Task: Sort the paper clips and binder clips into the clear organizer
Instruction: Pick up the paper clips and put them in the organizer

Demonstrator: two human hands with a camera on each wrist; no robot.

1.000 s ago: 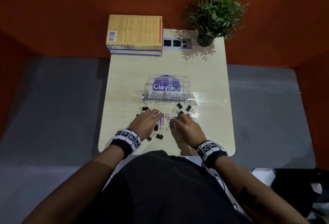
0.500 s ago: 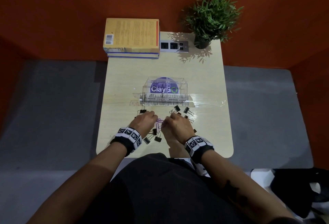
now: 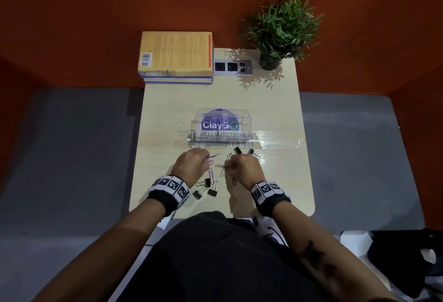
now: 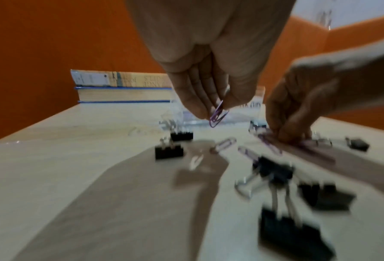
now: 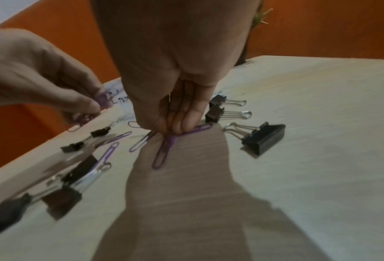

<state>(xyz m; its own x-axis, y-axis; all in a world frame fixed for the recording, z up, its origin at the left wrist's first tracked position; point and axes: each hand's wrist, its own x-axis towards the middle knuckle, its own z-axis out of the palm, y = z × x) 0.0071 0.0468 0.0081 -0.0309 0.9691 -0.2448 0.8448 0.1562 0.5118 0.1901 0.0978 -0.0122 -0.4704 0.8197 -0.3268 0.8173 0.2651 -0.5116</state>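
Observation:
The clear organizer [image 3: 221, 125] sits mid-table, labelled for paper clips and binder clips. My left hand [image 3: 189, 166] pinches a purple paper clip [image 4: 218, 115] just above the table, in front of the organizer. My right hand [image 3: 242, 170] has its fingertips [image 5: 177, 127] pinching purple paper clips [image 5: 164, 150] that lie on the table. More purple paper clips [image 3: 211, 174] lie between the hands. Black binder clips [image 3: 206, 187] lie near my left wrist, others [image 3: 243, 152] just beyond my right hand.
A stack of books [image 3: 176, 58] and a power socket plate [image 3: 232, 67] stand at the table's [image 3: 282, 177] far edge, with a potted plant [image 3: 280, 30] at the far right. A strip of clear tape [image 3: 280, 142] runs right of the organizer. Grey seat surfaces flank the table.
Both hands have drawn in over the clip pile. My left hand has lifted a purple paper clip off the table, and my right hand has closed its fingertips on clips there.

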